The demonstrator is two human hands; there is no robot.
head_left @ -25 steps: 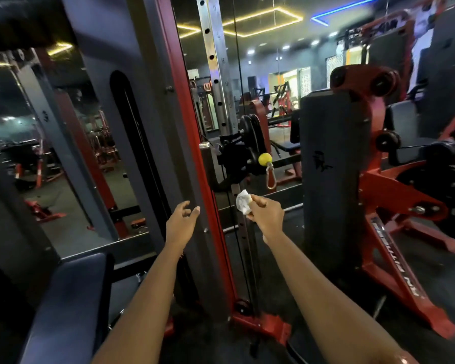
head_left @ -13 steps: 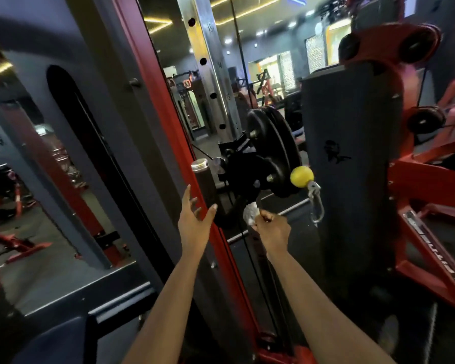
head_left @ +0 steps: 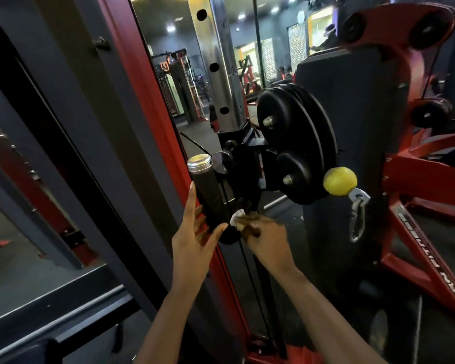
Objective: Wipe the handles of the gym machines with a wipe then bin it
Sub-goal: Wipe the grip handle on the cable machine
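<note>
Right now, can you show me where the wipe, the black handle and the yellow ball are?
wipe (head_left: 237, 215), head view, its white crumpled corner.
black handle (head_left: 210, 195), head view, middle of its grip.
yellow ball (head_left: 340, 181), head view, its round middle.

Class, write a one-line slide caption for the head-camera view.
Wipe-down: open left hand beside the black handle, right hand pinching a white wipe at its lower end.

left hand (head_left: 195, 241) at handle (head_left: 208, 193), wipe (head_left: 237, 216) pinched
</note>
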